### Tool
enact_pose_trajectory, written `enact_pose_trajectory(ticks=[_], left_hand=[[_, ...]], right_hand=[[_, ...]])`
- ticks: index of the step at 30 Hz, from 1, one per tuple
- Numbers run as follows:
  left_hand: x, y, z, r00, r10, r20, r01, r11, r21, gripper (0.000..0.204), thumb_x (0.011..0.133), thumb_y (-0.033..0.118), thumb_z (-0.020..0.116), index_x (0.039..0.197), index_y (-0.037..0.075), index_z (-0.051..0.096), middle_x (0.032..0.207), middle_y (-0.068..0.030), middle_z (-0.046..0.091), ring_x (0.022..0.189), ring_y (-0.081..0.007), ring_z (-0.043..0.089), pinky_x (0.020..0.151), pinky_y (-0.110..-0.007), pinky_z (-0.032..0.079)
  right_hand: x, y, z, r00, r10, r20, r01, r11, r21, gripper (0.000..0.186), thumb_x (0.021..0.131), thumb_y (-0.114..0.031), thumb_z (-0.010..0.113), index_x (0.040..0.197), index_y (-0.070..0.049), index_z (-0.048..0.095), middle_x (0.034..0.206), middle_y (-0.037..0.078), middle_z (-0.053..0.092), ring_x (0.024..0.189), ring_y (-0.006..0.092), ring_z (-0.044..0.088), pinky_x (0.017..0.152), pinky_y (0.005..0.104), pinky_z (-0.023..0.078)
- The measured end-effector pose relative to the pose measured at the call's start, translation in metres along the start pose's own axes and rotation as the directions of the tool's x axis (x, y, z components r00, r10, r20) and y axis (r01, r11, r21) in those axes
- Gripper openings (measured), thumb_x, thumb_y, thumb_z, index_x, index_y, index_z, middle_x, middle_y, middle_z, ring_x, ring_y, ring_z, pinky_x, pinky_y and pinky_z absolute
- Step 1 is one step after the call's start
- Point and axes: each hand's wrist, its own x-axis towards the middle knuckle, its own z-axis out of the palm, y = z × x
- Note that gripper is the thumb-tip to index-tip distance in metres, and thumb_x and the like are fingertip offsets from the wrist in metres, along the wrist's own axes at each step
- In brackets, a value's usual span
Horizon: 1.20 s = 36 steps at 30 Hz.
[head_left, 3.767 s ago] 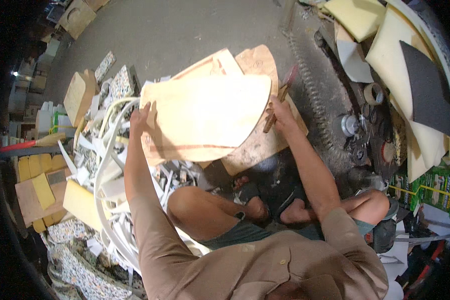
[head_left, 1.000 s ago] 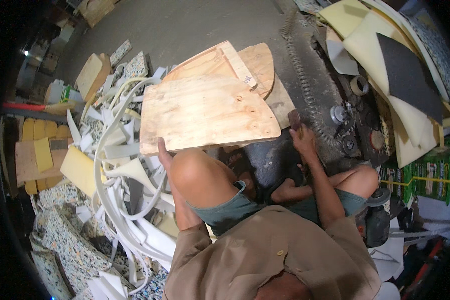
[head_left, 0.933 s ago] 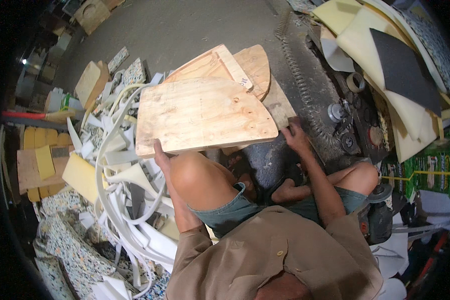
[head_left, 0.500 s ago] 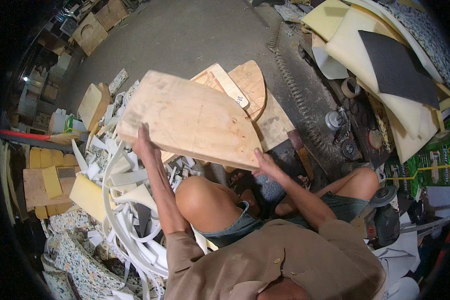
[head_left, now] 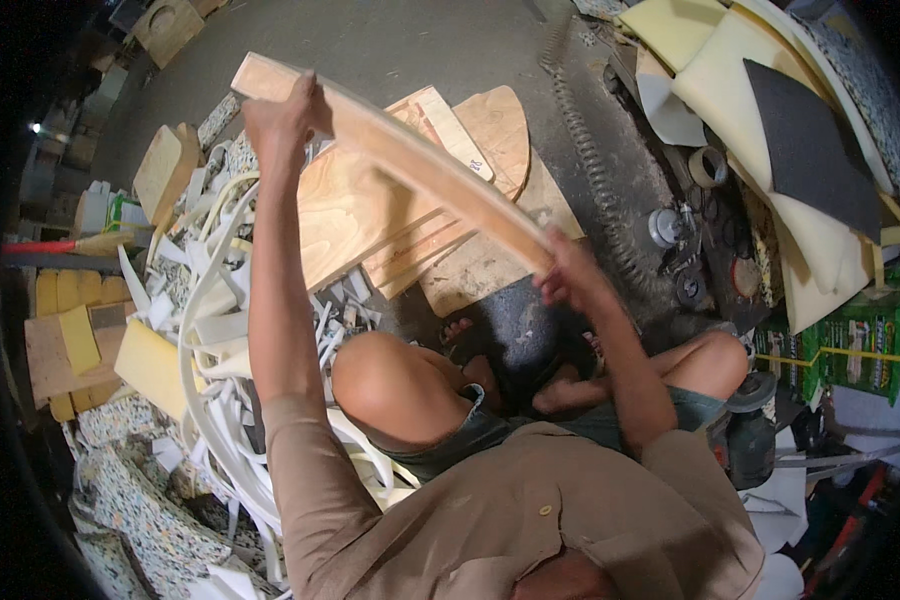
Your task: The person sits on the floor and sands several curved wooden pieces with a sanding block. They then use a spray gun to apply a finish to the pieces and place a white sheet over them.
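Note:
A thick pale wooden panel [head_left: 420, 170] is lifted in front of me, turned so that mainly its long narrow edge shows. It slants from the upper left down to the right. My left hand [head_left: 288, 112] grips it near the far left end, fingers wrapped over the edge. My right hand [head_left: 575, 278] holds the near right end, slightly blurred by motion. Beneath it, several cut wooden boards [head_left: 335, 205] lie stacked, among them a board with a rounded end [head_left: 505, 125]. A flat board [head_left: 555, 205] lies below these.
White foam offcuts [head_left: 220, 330] and speckled foam [head_left: 150, 490] heap up at left. Foam sheets [head_left: 730, 120] are piled at far right, near a coiled air hose [head_left: 595, 170] and a tape roll [head_left: 708, 167]. A power tool [head_left: 750, 440] sits beside my right knee.
The panel has tipped from showing its broad face to standing on edge. My left hand has moved up and away from me, my right hand slightly right and up. More stacked boards show.

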Motion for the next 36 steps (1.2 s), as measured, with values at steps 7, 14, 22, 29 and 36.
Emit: enact_pose_trajectory(ticks=[7,14,22,29,36], left_hand=[[0.045,-0.04,0.025,0.963,-0.238,-0.124,0.233,0.971,-0.047,0.061,0.079,0.036,0.078,0.119,-0.006,0.058,0.111,-0.0221,0.066,0.09,-0.03,0.069,0.065,-0.043,0.06],[0.049,-0.096,0.006,0.87,-0.459,0.18,0.492,0.801,-0.341,0.079,0.079,0.046,0.08,0.131,-0.005,0.049,0.123,-0.0238,0.056,0.105,-0.0432,0.062,0.081,-0.054,0.056],[0.011,-0.137,0.03,0.857,-0.339,0.387,0.498,0.737,-0.457,0.064,0.091,0.058,0.062,0.129,0.008,0.05,0.114,-0.0112,0.06,0.094,-0.0234,0.064,0.075,-0.042,0.056],[-0.16,-0.208,0.032,0.643,-0.528,0.554,0.676,0.731,-0.088,0.043,0.092,0.047,0.067,0.105,0.007,0.065,0.089,-0.0087,0.064,0.075,-0.0198,0.065,0.059,-0.031,0.054],[-0.226,-0.217,-0.003,0.559,-0.622,0.547,0.813,0.54,-0.218,0.042,0.093,0.046,0.067,0.108,0.008,0.061,0.098,-0.006,0.064,0.077,-0.0141,0.063,0.058,-0.028,0.055]], right_hand=[[0.006,-0.113,0.023,0.65,-0.76,-0.008,0.569,0.493,-0.658,0.052,0.087,-0.048,0.069,0.107,0.001,0.067,0.092,0.022,0.069,0.079,0.0313,0.07,0.07,0.0399,0.055],[0.03,-0.146,0.054,0.623,-0.777,-0.092,0.551,0.519,-0.653,0.051,0.09,-0.047,0.064,0.111,-0.001,0.067,0.101,0.023,0.069,0.094,0.0333,0.067,0.086,0.0394,0.05],[0.062,-0.142,0.03,0.528,-0.849,0.023,0.699,0.419,-0.58,0.052,0.083,-0.034,0.077,0.116,0.002,0.057,0.103,0.015,0.068,0.093,0.0211,0.065,0.082,0.0353,0.052],[0.08,-0.164,0.023,0.499,-0.866,0.035,0.682,0.368,-0.632,0.059,0.074,-0.038,0.083,0.108,0.003,0.057,0.098,0.021,0.069,0.09,0.0295,0.068,0.081,0.0392,0.053],[0.039,-0.138,0.052,0.491,-0.869,0.067,0.64,0.307,-0.704,0.053,0.076,-0.036,0.083,0.1,0.003,0.057,0.089,0.021,0.067,0.081,0.0302,0.065,0.075,0.0413,0.05]])
